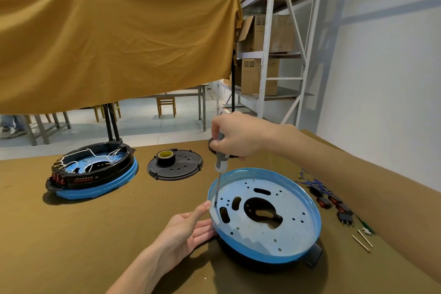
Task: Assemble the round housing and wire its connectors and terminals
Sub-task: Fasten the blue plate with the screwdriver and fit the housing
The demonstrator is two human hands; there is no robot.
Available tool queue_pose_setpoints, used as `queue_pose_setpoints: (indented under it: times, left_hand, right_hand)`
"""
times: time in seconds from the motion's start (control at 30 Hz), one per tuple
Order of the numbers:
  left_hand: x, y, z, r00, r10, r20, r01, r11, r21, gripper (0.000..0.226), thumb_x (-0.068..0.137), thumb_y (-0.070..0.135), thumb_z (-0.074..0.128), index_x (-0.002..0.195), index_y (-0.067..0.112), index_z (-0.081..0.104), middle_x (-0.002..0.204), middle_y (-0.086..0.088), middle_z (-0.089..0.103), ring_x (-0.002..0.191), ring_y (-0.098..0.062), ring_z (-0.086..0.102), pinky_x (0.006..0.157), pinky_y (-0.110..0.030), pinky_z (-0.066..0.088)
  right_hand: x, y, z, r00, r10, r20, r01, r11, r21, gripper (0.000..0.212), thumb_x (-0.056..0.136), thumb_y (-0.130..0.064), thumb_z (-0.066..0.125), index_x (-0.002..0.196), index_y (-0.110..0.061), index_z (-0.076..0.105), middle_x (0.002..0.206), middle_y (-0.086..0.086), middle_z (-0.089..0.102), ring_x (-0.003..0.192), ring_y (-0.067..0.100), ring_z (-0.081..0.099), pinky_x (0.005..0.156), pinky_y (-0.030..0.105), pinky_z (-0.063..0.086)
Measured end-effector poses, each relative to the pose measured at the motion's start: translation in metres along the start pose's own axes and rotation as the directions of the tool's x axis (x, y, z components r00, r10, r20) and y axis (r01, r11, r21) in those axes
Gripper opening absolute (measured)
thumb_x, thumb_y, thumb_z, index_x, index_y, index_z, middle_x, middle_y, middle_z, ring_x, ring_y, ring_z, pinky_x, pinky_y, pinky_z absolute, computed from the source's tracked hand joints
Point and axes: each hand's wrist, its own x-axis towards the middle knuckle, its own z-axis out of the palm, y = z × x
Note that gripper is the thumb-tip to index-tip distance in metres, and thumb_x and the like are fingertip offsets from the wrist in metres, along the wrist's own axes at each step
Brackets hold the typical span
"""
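Right grip [235, 137] is curled round the grey handle of a screwdriver [220, 164], holding it nearly upright, tip down on the floor of the round housing [296, 217] close to its left rim. Left grip [188, 228] lies spread, palm up, fingers straight against the blue outer wall, thumb raised over the rim just beside the tip. I can't make out a screw under the tip; it is too small to tell.

That thumb worries me: if the tip slips off whatever it is seating, it lands on the thumb or scores the pale plate. The housing sits near the front of the surface [95, 222] and is steadied from one side only, so a hard push could, I'd judge, skate or tip it.

As for what holds what: this housing holds nothing but its own holes and slots. The finished housing [93, 169], far left, carries white wires and a row of red-and-black parts along its wall. A tape roll [165, 157] stands on the black cover plate [183, 169] between them. Loose switches and blue-wired terminals [331, 200] lie to the right, under the forearm, where a sleeve-less arm could sweep them off.
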Motion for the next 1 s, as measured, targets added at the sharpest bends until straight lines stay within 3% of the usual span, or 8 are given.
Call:
queue_pose_setpoints:
  times: [0.07,0.23,0.37,0.43,0.6,0.73,0.8,1.0]
  left_hand:
    - [0.0,0.0,-0.001,1.0,-0.002,0.001,0.002,1.0,-0.006,0.114,0.062,0.029,0.093,0.152,-0.003,0.031,0.103,-0.032,0.074,0.094,-0.04,0.077,0.07,-0.044,0.066]
    - [0.0,0.001,0.0,1.0,-0.007,-0.005,0.007,1.0,-0.01,0.121,0.06,0.03,0.095,0.155,-0.001,0.027,0.1,-0.03,0.075,0.094,-0.04,0.077,0.07,-0.044,0.066]
    - [0.0,0.001,0.001,1.0,0.0,-0.011,0.0,1.0,-0.012,0.126,0.057,0.03,0.095,0.155,0.0,0.023,0.095,-0.03,0.076,0.092,-0.039,0.078,0.068,-0.043,0.066]
    - [-0.001,0.001,0.001,1.0,0.003,-0.011,-0.003,1.0,-0.011,0.127,0.055,0.03,0.096,0.155,-0.001,0.023,0.094,-0.029,0.076,0.091,-0.039,0.078,0.067,-0.042,0.066]
    - [0.0,0.001,0.001,1.0,-0.002,-0.016,0.002,1.0,-0.002,0.124,0.057,0.03,0.095,0.156,0.002,0.025,0.095,-0.029,0.076,0.092,-0.039,0.077,0.07,-0.044,0.066]
    - [0.0,0.001,0.0,1.0,-0.006,-0.019,0.006,1.0,0.008,0.128,0.056,0.031,0.095,0.157,0.002,0.023,0.099,-0.03,0.076,0.093,-0.04,0.077,0.074,-0.046,0.066]
    - [0.001,0.001,-0.001,1.0,-0.006,-0.015,0.006,1.0,0.005,0.129,0.055,0.03,0.096,0.158,0.002,0.022,0.097,-0.03,0.076,0.093,-0.04,0.077,0.071,-0.045,0.066]
    - [0.003,0.0,-0.002,1.0,-0.011,0.002,0.011,1.0,-0.005,0.126,0.055,0.032,0.096,0.156,0.002,0.026,0.101,-0.029,0.076,0.096,-0.04,0.077,0.071,-0.043,0.066]
  right_hand:
    - [0.002,0.0,0.004,0.994,-0.016,-0.108,-0.002,0.986,-0.167,0.037,0.101,-0.052,0.05,0.107,-0.017,0.063,0.084,0.003,0.074,0.071,0.017,0.071,0.067,0.038,0.061]
    - [-0.001,0.005,-0.007,0.992,-0.005,0.13,-0.009,0.994,0.106,0.031,0.097,-0.037,0.062,0.123,-0.024,0.051,0.099,-0.001,0.064,0.08,0.02,0.069,0.063,0.037,0.061]
    - [0.001,0.001,0.0,0.998,-0.036,-0.049,0.028,0.989,-0.148,0.038,0.099,-0.058,0.054,0.112,-0.022,0.057,0.09,0.0,0.071,0.077,0.02,0.07,0.068,0.04,0.059]
    - [0.0,0.003,-0.004,0.998,-0.037,0.059,0.039,0.999,-0.032,0.038,0.096,-0.053,0.062,0.12,-0.026,0.051,0.093,-0.003,0.066,0.082,0.018,0.068,0.067,0.037,0.057]
    - [-0.001,0.001,-0.006,0.996,-0.034,0.078,0.036,0.999,-0.02,0.032,0.097,-0.045,0.065,0.113,-0.023,0.049,0.088,0.001,0.07,0.055,0.014,0.069,0.049,0.034,0.058]
    - [0.0,0.006,-0.008,0.995,-0.035,0.089,0.041,0.998,-0.057,0.04,0.094,-0.048,0.066,0.12,-0.024,0.045,0.095,0.0,0.065,0.084,0.022,0.066,0.064,0.037,0.056]
    - [-0.002,0.007,-0.012,0.985,-0.025,0.168,0.009,0.995,0.095,0.046,0.092,-0.034,0.072,0.125,-0.023,0.043,0.098,0.002,0.065,0.081,0.021,0.068,0.057,0.034,0.056]
    - [0.001,0.006,-0.006,0.997,-0.036,0.074,0.039,0.998,-0.049,0.045,0.096,-0.053,0.062,0.125,-0.025,0.043,0.093,0.0,0.063,0.084,0.021,0.066,0.059,0.034,0.052]
